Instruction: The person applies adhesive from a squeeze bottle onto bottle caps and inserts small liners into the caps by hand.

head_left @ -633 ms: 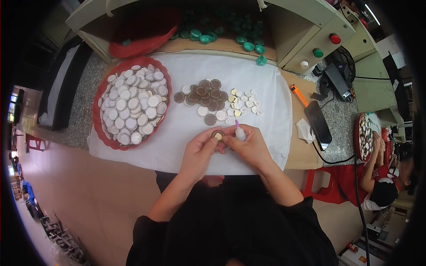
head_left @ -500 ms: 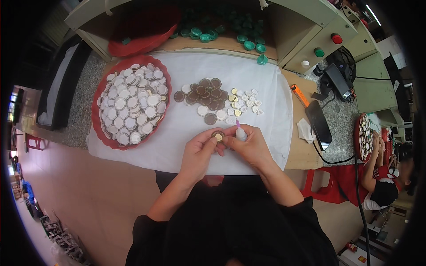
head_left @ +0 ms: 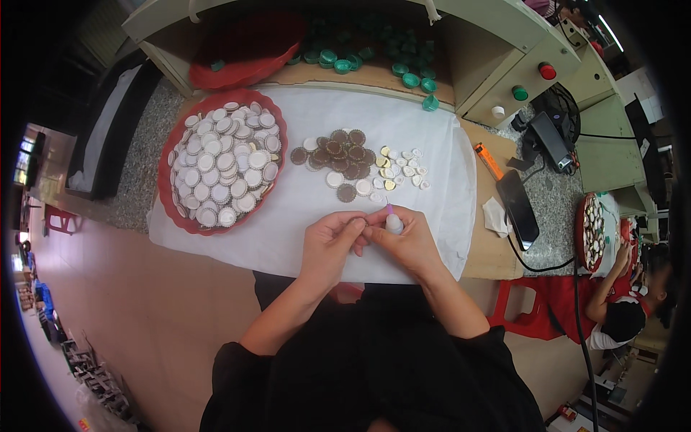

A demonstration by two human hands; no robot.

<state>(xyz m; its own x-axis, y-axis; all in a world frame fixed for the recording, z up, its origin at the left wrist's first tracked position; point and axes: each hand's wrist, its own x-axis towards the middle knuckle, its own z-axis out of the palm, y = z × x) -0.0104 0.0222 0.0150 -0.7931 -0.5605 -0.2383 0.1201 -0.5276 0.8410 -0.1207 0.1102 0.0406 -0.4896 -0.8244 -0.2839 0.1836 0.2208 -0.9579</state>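
Note:
My left hand [head_left: 327, 239] pinches a small round disc with a scalloped edge, now mostly covered by the fingers. The thumb and fingertips of my right hand [head_left: 416, 241] press against the same disc. Tucked in that right hand is a small white squeeze bottle [head_left: 394, 223], its purple nozzle with a thin tip pointing away from me. Beyond my hands lies a heap of brown scalloped discs [head_left: 345, 167], a few of them showing white faces. Just right of this heap are several small white and gold round pieces [head_left: 408, 171].
A red scalloped tray [head_left: 281, 129] heaped with white-faced discs stands left on the white sheet [head_left: 209, 248]. Green cups [head_left: 410, 80] and another red tray [head_left: 245, 61] sit on the shelf behind. Right are an orange box cutter [head_left: 488, 160], phone [head_left: 518, 209] and cable; farther off, a co-worker [head_left: 622, 320].
The disc between my fingertips has turned from showing its gold centre to nearly edge-on. My right hand still has the squeeze bottle. The whole view has shifted slightly.

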